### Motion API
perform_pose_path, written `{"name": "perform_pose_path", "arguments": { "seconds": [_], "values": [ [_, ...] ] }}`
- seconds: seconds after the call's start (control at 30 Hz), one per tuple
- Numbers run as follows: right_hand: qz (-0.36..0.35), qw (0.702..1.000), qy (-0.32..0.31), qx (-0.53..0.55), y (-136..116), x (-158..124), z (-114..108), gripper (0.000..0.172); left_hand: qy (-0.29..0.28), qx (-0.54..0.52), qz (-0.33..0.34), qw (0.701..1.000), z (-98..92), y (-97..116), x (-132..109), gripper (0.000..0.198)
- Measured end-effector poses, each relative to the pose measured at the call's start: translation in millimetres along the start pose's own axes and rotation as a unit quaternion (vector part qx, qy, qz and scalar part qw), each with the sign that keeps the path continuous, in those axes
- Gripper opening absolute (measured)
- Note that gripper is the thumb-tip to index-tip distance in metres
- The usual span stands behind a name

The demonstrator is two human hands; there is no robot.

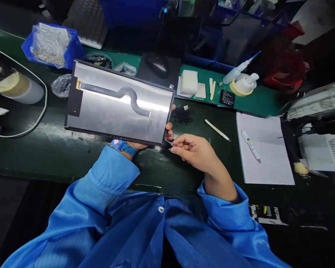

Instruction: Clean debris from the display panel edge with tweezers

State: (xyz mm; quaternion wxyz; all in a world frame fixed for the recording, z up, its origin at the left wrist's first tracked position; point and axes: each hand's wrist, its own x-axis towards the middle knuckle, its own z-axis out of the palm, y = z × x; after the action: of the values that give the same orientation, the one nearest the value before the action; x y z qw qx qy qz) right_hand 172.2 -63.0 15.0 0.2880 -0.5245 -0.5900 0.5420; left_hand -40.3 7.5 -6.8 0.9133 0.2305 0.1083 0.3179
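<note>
My left hand (139,145) supports a tablet display panel (108,111) from beneath, its fingertips curling round the right edge. The silvery metal back faces up, with a dark curved flex cable (115,92) running across it. At the panel's lower right corner, my right hand (194,152) pinches a small dark strip (168,143) between thumb and forefinger. The strip seems to reach the panel's edge; whether it is attached there I cannot tell. Most of my left palm is hidden under the panel.
Beyond the panel lie a blue bin (75,46) of bagged parts and a black mouse (156,65). Rightward are a white sponge block (189,82), a dropper bottle (234,73), a black battery (227,98), a pale stick (217,130), and a pen (250,146) on lined paper (268,123).
</note>
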Motion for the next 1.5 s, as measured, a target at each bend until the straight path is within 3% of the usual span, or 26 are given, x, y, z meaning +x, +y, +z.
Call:
{"name": "perform_pose_path", "arguments": {
  "seconds": [0.13, 0.27, 0.57, 0.7, 0.9, 1.1, 1.2, 1.37, 1.5],
  "values": [
    [-0.03, 0.999, 0.001, -0.041, -0.7, 0.3, -0.7, 0.031, 0.0, -0.001, -0.001, 1.0, -0.4, 0.2, 0.8, 0.075],
    [-0.023, 1.0, 0.006, 0.004, 0.3, 0.7, -0.2, 0.029, -0.006, -0.003, 0.005, 1.0, 0.0, -0.3, 0.5, 0.073],
    [-0.04, 0.999, 0.005, -0.022, 1.5, 0.7, -0.3, 0.028, -0.002, -0.005, 0.007, 1.0, 3.8, 0.6, -0.6, 0.088],
    [-0.021, 0.999, 0.019, 0.017, 2.1, 0.9, 0.6, 0.03, -0.012, -0.009, 0.012, 1.0, -0.1, -0.9, -0.3, 0.081],
    [-0.041, 0.998, 0.008, -0.037, -1.2, 0.4, 0.2, 0.026, -0.001, -0.004, 0.01, 1.0, 2.3, -0.2, 0.1, 0.086],
    [-0.025, 0.999, 0.017, -0.015, 1.8, 0.9, 0.0, 0.029, 0.006, 0.001, 0.008, 1.0, 3.6, -0.3, 0.0, 0.074],
    [-0.049, 0.998, 0.012, -0.047, 1.1, 1.0, -0.7, 0.029, 0.012, 0.003, 0.01, 1.0, 4.3, 0.0, -0.3, 0.075],
    [-0.018, 1.0, 0.018, 0.004, 2.8, 1.3, 0.2, 0.03, 0.006, 0.001, 0.008, 1.0, 2.5, 0.5, -0.9, 0.076],
    [-0.032, 0.999, 0.01, -0.03, 3.1, 1.6, -0.4, 0.026, 0.008, 0.001, 0.015, 1.0, 2.6, -0.3, -0.1, 0.078]
  ]
}}
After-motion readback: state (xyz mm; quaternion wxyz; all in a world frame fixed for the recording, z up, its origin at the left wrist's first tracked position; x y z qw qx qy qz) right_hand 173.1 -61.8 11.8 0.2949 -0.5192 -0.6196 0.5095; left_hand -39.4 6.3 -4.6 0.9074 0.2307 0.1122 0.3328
